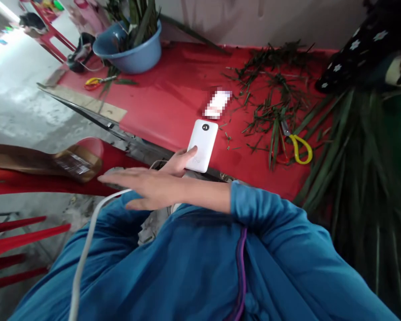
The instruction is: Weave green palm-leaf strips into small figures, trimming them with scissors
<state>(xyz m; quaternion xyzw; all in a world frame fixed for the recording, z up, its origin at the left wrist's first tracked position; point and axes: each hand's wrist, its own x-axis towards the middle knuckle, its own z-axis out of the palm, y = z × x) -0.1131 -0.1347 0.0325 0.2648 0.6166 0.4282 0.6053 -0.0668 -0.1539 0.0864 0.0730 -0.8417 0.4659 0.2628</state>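
From where I stand, the person has the left hand (177,163) closed around the lower end of a white phone (203,145), thumb laid over its back, holding it just above the front edge of the red table (167,107). The right hand (142,183) reaches across the body, in front of the left wrist, its fingers straight and holding nothing that I can see. A white cable (83,267) runs up to the underside of that hand — whether the two touch, I can't tell. I'd judge the step in hand to be handling the phone, with the cutting tools idle: the yellow scissors (293,139) lie among leaf trimmings (280,84) on the right, near a heap of long leaves (341,142), and the orange scissors (92,83) lie well apart, near the blue basin (138,61). Just beyond the phone, on the table, is a pale slab (217,103), too blurred to name. To my mind, any next move calls for a steady left grip and a right arm drawn back from its crossing — without catching the cable.
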